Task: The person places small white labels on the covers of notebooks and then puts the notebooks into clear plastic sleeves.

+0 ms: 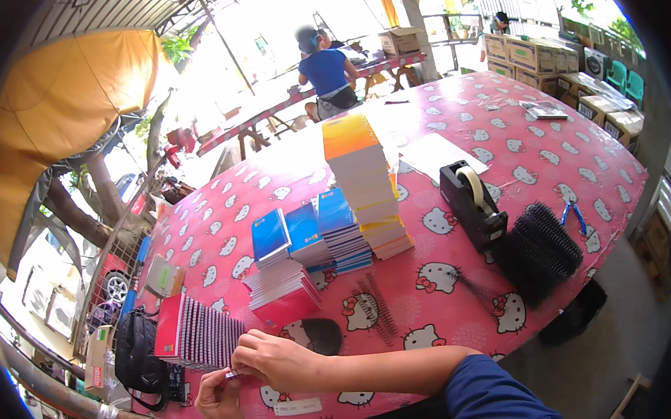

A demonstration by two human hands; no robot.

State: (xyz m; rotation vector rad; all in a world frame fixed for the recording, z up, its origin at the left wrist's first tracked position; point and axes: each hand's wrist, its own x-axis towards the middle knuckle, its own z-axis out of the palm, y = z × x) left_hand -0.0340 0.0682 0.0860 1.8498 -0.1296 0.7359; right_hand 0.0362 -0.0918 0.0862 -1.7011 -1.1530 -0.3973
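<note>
At the near left edge of the table, my left hand (221, 402) and my right hand (282, 362) meet with fingers pinched together. Between the fingertips is a small whitish and dark piece (231, 375), too small to make out. Just beyond my hands lies a row of red spiral-bound notebooks (201, 333), their dark coils facing me. Unbound red booklets (285, 294) are stacked to the right of it, with blue booklets (272, 233) behind. A dark rounded object (321, 335) lies beyond my right wrist. Loose black binding coils (376, 306) rest farther right.
A tall stack of orange-covered booklets (367, 188) rises mid-table. To its right stand a black tape dispenser (468, 205), a heap of black coils (539, 254) and blue-handled pliers (576, 217). A black bag (142, 355) sits at left. A person in blue (327, 72) works beyond.
</note>
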